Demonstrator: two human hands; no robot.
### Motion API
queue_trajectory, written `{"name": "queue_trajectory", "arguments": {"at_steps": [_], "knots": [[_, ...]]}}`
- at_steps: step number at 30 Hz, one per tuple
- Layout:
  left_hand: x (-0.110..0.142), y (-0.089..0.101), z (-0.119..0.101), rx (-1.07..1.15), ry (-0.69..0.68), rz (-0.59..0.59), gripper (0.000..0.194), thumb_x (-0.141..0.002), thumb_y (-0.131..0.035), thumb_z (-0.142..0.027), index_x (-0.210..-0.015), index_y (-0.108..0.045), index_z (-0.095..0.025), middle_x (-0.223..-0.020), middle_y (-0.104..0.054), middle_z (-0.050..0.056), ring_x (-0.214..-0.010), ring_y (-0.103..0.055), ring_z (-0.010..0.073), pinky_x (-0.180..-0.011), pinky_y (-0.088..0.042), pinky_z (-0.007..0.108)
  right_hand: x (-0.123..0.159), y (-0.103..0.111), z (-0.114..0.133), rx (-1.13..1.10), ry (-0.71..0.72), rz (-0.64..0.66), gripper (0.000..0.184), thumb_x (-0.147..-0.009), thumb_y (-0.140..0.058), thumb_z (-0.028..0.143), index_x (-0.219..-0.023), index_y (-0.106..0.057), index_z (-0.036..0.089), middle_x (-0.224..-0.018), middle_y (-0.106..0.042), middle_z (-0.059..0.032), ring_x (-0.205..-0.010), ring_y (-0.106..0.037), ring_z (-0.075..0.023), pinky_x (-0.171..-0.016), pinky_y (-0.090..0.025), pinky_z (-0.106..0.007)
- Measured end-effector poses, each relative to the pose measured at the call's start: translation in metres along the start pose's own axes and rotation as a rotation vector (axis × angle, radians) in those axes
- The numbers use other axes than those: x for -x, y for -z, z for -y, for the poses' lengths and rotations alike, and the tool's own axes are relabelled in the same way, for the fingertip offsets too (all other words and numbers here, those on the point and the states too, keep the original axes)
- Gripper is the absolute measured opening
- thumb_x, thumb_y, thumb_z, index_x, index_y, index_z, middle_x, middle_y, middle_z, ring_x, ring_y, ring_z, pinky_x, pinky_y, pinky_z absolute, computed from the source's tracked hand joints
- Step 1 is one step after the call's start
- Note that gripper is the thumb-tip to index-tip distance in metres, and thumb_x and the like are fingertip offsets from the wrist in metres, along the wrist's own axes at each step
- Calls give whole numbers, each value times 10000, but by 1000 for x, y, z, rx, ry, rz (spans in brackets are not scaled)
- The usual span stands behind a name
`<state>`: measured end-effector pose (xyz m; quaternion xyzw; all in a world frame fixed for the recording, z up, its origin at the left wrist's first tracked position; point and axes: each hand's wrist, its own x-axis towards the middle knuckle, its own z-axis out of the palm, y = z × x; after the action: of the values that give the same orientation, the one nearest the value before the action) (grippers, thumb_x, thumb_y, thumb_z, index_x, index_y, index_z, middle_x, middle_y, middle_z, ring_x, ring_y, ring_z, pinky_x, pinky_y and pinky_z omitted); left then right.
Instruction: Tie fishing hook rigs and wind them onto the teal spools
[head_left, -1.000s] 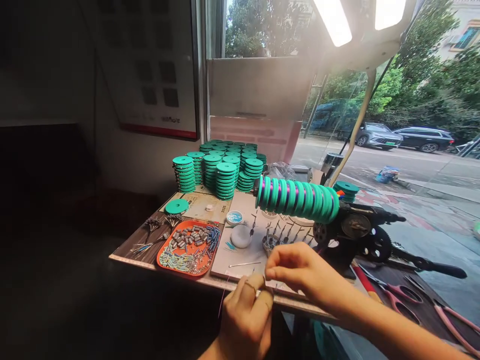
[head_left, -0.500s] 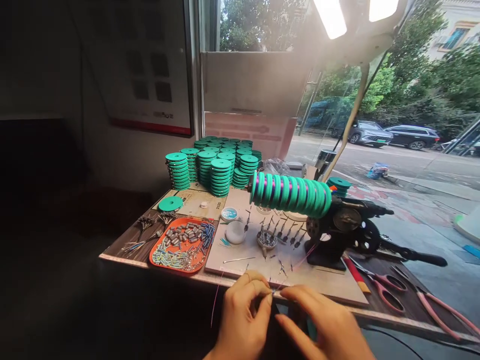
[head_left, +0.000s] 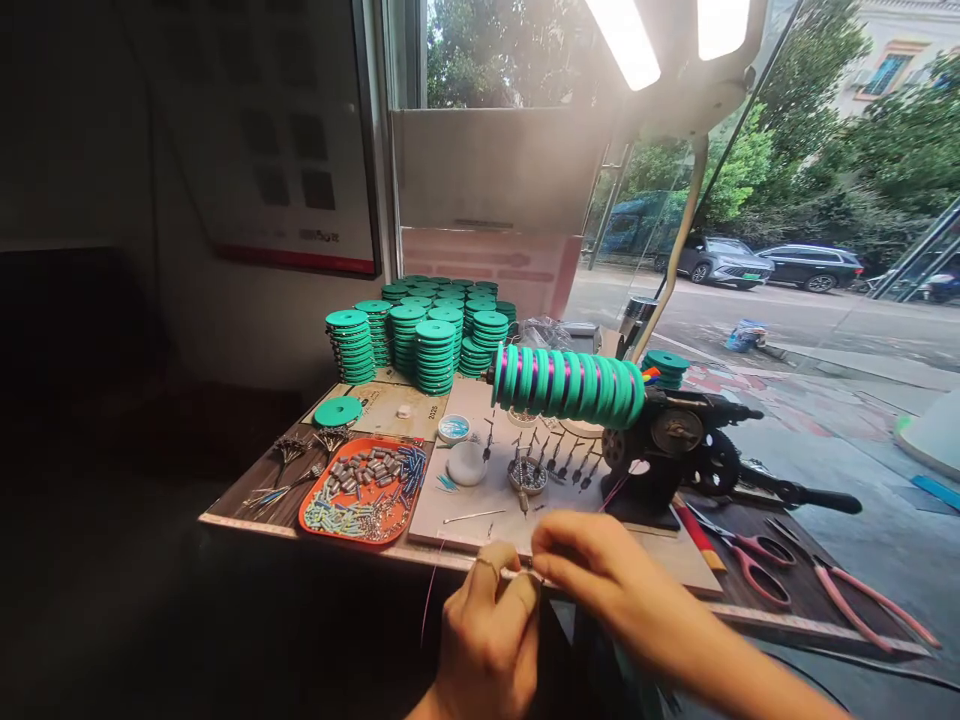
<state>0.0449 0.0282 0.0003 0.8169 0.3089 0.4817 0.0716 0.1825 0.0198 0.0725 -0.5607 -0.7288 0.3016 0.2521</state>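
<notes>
At the table's front edge, my left hand (head_left: 491, 630) is closed, thumb and forefinger pinched together on a thin pink fishing line (head_left: 429, 603), of which a length hangs over the edge to the left. My right hand (head_left: 589, 560) reaches across from the right, its fingertips closed right beside the left ones; what lies in them is too small to make out. Just beyond stands a hand-cranked winder (head_left: 679, 440) carrying a row of green spools (head_left: 570, 385) wound with purple-pink line. Small swivel-like metal pieces and dark rigs lie around a round dish (head_left: 529, 477) on the board.
An orange tray (head_left: 306, 515) of sinkers and small tubes lies left. Stacks of green spools (head_left: 435, 355) stand behind, with a white round lid (head_left: 466, 465) nearer. Scissors (head_left: 761, 580) and pink-handled pliers (head_left: 851, 605) lie right, beside a red-and-yellow stick (head_left: 701, 540).
My right hand has moved forward and left, its spread fingers closing beside my left fingertips. My left hand has turned slightly and stays pinched. The view has shifted a little to the right.
</notes>
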Motion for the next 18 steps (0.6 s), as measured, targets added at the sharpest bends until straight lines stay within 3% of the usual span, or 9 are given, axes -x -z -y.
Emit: {"name": "queue_trajectory", "arguments": {"at_steps": [2,5,8,10,12,14,15,16,18], "knots": [[0,0,4,-115,-141,-97,218,-707,-423,-20,-810,-594,-106,-820,-570,137,-658,-564,165,-551,-441,234,-28,13,11,-33,-90,179,137,-693,-494,148,-560,-467,163,-549,-440,35,-549,-420,-102,-500,-326,-194],[-5,5,7,-157,-255,-87,224,-688,-455,-21,-837,-599,-105,-826,-623,141,-670,-567,177,-560,-447,246,-63,17,19,-28,-133,316,129,-619,-535,95,-507,-497,147,-451,-413,52,-443,-384,-83,-429,-295,-189],[-11,10,4,-15,-164,8,205,-695,-434,-13,-740,-597,-128,-680,-612,96,-614,-537,158,-538,-419,237,-70,16,25,-10,-129,354,135,-614,-557,93,-491,-522,140,-420,-420,51,-406,-388,-82,-403,-292,-190],[-15,11,0,196,117,110,172,-701,-442,-45,-650,-577,-138,-616,-563,63,-592,-504,142,-530,-394,228,-55,17,24,9,-84,275,113,-673,-542,123,-562,-551,142,-503,-483,29,-484,-443,-99,-460,-331,-198],[-20,12,-4,528,591,221,126,-690,-482,-91,-600,-555,-139,-609,-530,34,-571,-463,111,-498,-363,196,-29,15,15,81,47,45,110,-765,-486,164,-696,-570,147,-645,-532,-9,-602,-473,-121,-549,-357,-221],[-24,11,-7,906,1102,286,67,-651,-526,-100,-595,-549,-128,-617,-517,12,-532,-417,71,-424,-296,140,-2,8,-3,281,417,-351,189,-831,-409,157,-737,-572,135,-630,-528,-30,-552,-458,-120,-517,-351,-233],[-26,11,-8,1070,1304,292,40,-625,-543,-88,-602,-552,-120,-623,-517,7,-512,-401,53,-390,-250,115,10,2,-14,374,575,-459,222,-844,-384,130,-738,-578,135,-614,-534,-38,-545,-466,-125,-505,-349,-237],[-27,10,-8,1210,1462,286,41,-599,-557,-70,-606,-555,-110,-626,-519,6,-495,-393,38,-367,-210,98,19,-4,-24,463,736,-505,240,-853,-370,122,-754,-589,131,-582,-537,-37,-519,-462,-125,-492,-348,-243],[-29,10,-9,1401,1643,259,66,-564,-578,-38,-578,-545,-93,-602,-514,7,-462,-392,17,-346,-179,75,28,-18,-41,585,911,-519,226,-843,-386,90,-806,-609,103,-584,-573,-53,-508,-477,-132,-481,-361,-253]]}}
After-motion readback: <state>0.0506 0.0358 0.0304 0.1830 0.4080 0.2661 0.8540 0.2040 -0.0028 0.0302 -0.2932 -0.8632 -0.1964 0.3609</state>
